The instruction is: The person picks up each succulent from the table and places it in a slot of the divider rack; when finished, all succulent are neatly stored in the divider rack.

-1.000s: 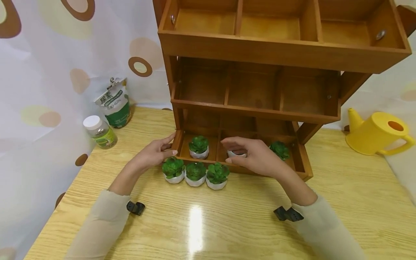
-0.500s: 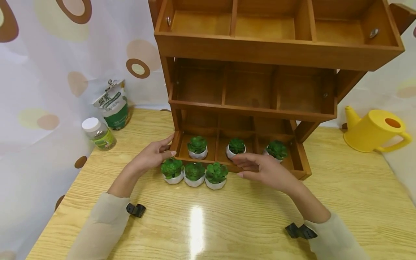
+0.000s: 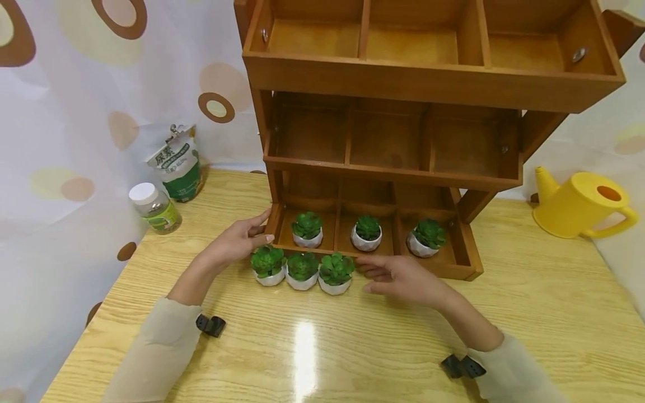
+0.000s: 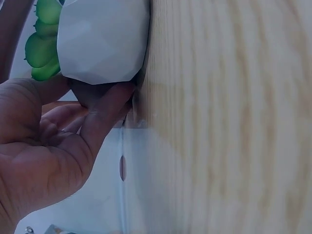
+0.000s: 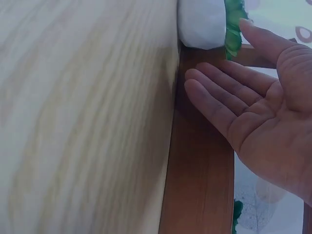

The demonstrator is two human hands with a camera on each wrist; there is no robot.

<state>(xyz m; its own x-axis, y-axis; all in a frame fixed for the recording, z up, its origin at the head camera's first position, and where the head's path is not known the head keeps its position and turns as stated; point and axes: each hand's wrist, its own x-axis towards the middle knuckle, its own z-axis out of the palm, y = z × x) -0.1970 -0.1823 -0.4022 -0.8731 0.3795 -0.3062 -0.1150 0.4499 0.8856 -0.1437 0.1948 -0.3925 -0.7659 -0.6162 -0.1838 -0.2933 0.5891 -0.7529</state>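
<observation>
A three-tier wooden plant stand (image 3: pixel 383 84) stands on the table. Its bottom tier holds three potted succulents in white faceted pots, one per compartment: left (image 3: pixel 308 228), middle (image 3: pixel 367 233) and right (image 3: pixel 425 238). Three more succulents line up on the table before its left half: an outer one (image 3: pixel 269 265), a centre one (image 3: pixel 302 271) and an inner one (image 3: pixel 336 273). My left hand (image 3: pixel 237 240) grips the bottom tier's left front corner, thumb in front and fingers round the side. My right hand (image 3: pixel 405 280) holds nothing, relaxed fingers extended beside the inner succulent (image 5: pixel 204 24).
A white-capped jar (image 3: pixel 155 207) and a green-and-white bag (image 3: pixel 177 165) closed with a clip stand at the back left. To the right of the stand is a yellow watering can (image 3: pixel 584 204). Patterned white sheeting (image 3: pixel 65 140) covers the wall behind.
My right hand has drawn back from the middle succulent in the bottom tier, down over the front board to beside the front row. The left hand stays at the corner.
</observation>
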